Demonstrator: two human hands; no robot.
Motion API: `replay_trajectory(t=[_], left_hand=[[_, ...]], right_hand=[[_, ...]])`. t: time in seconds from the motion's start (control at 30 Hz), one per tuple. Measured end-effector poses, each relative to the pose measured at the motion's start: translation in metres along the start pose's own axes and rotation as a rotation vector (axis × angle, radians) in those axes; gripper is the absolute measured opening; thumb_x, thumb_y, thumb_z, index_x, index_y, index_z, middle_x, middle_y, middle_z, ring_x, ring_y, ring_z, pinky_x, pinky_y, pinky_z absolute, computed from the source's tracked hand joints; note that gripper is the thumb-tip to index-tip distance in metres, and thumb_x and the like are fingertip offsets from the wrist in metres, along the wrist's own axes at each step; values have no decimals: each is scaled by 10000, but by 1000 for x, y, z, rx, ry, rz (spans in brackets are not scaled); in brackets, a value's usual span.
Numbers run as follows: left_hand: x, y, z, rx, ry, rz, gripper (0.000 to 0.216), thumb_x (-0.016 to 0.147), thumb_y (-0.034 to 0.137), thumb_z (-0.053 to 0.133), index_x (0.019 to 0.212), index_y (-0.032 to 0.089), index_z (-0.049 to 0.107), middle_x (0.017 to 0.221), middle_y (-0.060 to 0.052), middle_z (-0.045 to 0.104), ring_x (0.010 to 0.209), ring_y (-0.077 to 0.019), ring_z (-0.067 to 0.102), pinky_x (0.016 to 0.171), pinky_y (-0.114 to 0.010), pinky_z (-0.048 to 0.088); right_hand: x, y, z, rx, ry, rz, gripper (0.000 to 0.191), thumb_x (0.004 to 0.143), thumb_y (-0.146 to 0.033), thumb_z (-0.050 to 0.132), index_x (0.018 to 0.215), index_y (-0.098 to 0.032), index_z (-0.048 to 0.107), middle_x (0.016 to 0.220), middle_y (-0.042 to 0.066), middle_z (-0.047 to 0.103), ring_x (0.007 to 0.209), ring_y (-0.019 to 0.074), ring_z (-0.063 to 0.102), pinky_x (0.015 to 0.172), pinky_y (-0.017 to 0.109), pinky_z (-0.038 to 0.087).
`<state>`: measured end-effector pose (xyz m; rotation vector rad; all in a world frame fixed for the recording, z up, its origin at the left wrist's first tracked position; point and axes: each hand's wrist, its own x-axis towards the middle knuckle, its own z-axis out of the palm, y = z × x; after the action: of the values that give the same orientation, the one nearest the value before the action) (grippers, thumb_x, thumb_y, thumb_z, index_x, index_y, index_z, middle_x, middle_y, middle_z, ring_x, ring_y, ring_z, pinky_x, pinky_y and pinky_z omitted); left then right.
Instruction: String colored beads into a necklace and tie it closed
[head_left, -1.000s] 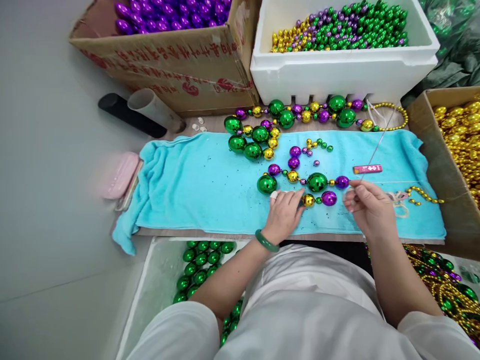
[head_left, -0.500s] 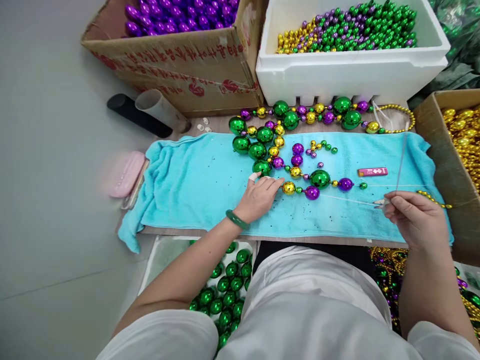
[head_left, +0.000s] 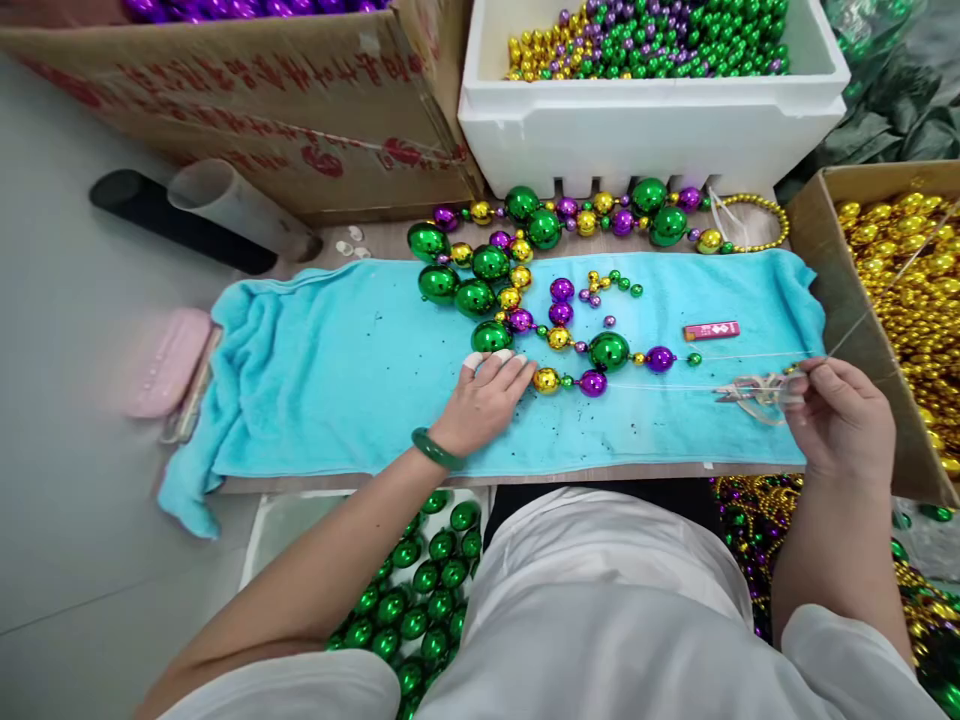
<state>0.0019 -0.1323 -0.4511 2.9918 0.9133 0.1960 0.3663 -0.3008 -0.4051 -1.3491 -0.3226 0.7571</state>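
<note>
A strand of green, gold and purple beads lies on a turquoise towel. My left hand, with taped fingertips, rests flat on the towel. Its fingers touch a big green bead and a gold bead at the strand's end. My right hand is closed at the towel's right end, pinching a thin clear thread that runs taut from the strand. A loop of thread hangs beside its fingers.
A pink lighter lies on the towel. Behind stand a white foam box of mixed beads and a cardboard box. A box of gold beads is at right. A tray of green beads sits below. A pink case lies left.
My right hand has drawn the thread out to the right. My left hand slid left along the strand, pushing the beads together. The view has tilted downward.
</note>
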Motion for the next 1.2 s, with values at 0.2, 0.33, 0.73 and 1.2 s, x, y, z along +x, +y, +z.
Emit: replay_trajectory(t=[0.2,0.33,0.73,1.2], left_hand=[[1,3,0,41,-5,26,473,900,122,357,1340,214,505,1270,-116,602,1215,-287,483,1033,-493,316],[3,2,-4,64,-21,26,475,894,125,361,1338,206,506,1251,-122,606,1207,-285,482,1025,-479,331],[31,0,-43,49,-91,70,381,819,188,454,1157,211,628,1129,-131,622,1128,-319,490,967,-538,332],[225,-15,-15,-271,-99,-123,288,817,204,555,1051,124,703,975,-95,679,991,-220,605,940,-391,447]], right_hand=[[9,-9,-13,90,93,-71,136,604,-192,713,721,-132,679,521,27,559,420,102,473,334,206,287],[10,-14,-19,98,145,-91,100,605,-164,696,698,-126,688,512,40,559,425,111,482,338,212,285],[10,-11,-14,35,110,-133,140,589,-185,747,704,-115,711,503,44,579,419,125,511,346,227,334],[-13,25,48,-120,-230,-30,137,683,-230,744,792,-172,683,654,19,680,522,125,599,425,231,454]])
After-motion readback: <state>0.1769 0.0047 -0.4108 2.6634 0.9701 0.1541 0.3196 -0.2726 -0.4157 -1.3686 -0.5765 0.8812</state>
